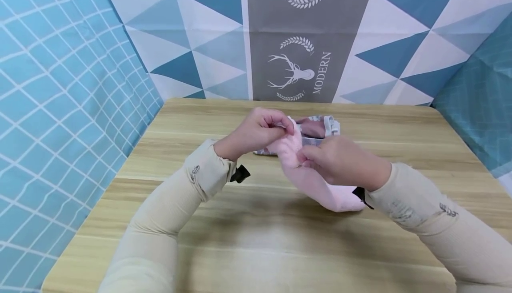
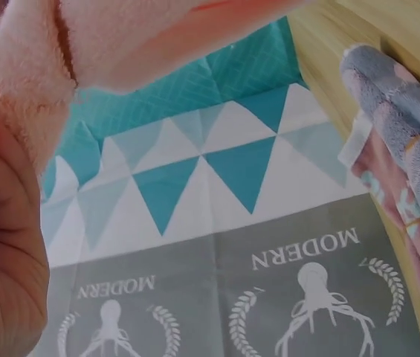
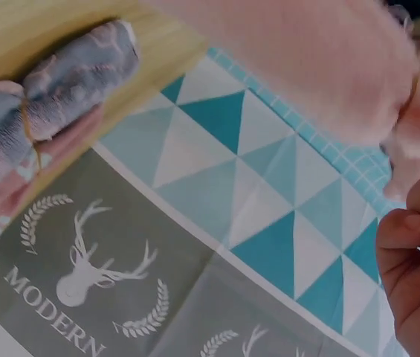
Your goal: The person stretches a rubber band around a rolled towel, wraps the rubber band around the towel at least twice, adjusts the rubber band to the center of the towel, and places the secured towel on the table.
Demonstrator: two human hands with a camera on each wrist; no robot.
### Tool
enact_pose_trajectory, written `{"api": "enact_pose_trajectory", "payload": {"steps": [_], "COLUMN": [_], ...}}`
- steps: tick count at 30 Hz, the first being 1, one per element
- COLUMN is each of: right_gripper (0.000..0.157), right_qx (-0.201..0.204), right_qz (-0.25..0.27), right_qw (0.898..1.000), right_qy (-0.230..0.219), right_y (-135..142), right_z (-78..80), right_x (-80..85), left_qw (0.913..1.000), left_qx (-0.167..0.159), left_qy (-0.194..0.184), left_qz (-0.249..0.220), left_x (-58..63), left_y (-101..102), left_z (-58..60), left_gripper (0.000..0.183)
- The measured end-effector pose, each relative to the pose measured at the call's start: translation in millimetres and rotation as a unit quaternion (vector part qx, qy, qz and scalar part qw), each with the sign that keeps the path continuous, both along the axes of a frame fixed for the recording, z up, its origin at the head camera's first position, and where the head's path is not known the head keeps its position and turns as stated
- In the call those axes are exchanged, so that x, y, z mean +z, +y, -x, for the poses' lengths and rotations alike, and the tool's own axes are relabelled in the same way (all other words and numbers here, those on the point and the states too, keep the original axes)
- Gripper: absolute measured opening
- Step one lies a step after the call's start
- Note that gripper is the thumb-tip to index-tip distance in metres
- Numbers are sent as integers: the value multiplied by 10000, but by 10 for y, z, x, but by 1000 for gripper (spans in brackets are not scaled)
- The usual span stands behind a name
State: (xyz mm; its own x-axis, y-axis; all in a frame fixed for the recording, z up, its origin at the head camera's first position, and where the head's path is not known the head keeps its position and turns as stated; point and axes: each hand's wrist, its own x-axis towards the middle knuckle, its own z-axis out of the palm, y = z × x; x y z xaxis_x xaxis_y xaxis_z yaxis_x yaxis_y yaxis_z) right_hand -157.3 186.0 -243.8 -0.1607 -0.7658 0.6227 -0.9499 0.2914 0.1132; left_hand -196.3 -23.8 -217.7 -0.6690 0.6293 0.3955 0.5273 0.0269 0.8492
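Note:
A pink plush towel (image 1: pixel 306 179), rolled long, hangs between both hands above the table, its lower end at or near the tabletop. My left hand (image 1: pixel 256 130) pinches its upper end between thumb and fingers. Just below, my right hand (image 1: pixel 346 162) pinches the towel where it narrows. A thin brownish band (image 2: pixel 65 44) circles the narrow part in the left wrist view. Behind the hands lies a grey and pink patterned towel bundle (image 1: pixel 316 128), partly hidden. In the right wrist view, a thin band (image 3: pixel 27 123) also circles its grey roll.
The wooden table (image 1: pixel 224 235) has rounded back corners. A patterned sheet (image 1: pixel 216 39) with triangles and deer prints stands behind it, and blue grid-patterned sheeting (image 1: pixel 60 106) rises at the left. Dark wrist cameras (image 1: pixel 240 174) sit at the sleeve cuffs.

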Motion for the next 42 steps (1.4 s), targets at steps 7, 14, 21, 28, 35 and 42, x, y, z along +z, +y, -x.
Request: {"api": "enact_pose_trajectory", "payload": {"steps": [7,14,21,28,35,42], "right_gripper": [33,31,32,36,49,39], "right_qx": [23,152,-22,-648,-966,-1878], "right_qz": [-133,-60,-170,827,1456,1581], "right_qw": [9989,9977,9998,9930,9818,9694], "right_qy": [-440,-652,-139,533,740,-92], "right_y": [38,44,14,-62,-67,-50], "right_z": [-107,-148,-192,-113,-85,-69], "right_x": [-257,-422,-525,-279,-184,-90], "left_qw": [9985,9972,9953,9898,9688,9380], "left_qx": [517,679,766,878,1170,1378], "left_qy": [-79,-296,-581,-1026,-1765,-2530], "left_qz": [153,-125,151,-453,-1288,-1928], "left_x": [-199,-357,-401,-149,1,91], "left_y": [-11,16,-48,-70,-31,35], "left_z": [1,25,-116,-180,-221,-192], "left_gripper": [16,14,14,13,8,15]}}
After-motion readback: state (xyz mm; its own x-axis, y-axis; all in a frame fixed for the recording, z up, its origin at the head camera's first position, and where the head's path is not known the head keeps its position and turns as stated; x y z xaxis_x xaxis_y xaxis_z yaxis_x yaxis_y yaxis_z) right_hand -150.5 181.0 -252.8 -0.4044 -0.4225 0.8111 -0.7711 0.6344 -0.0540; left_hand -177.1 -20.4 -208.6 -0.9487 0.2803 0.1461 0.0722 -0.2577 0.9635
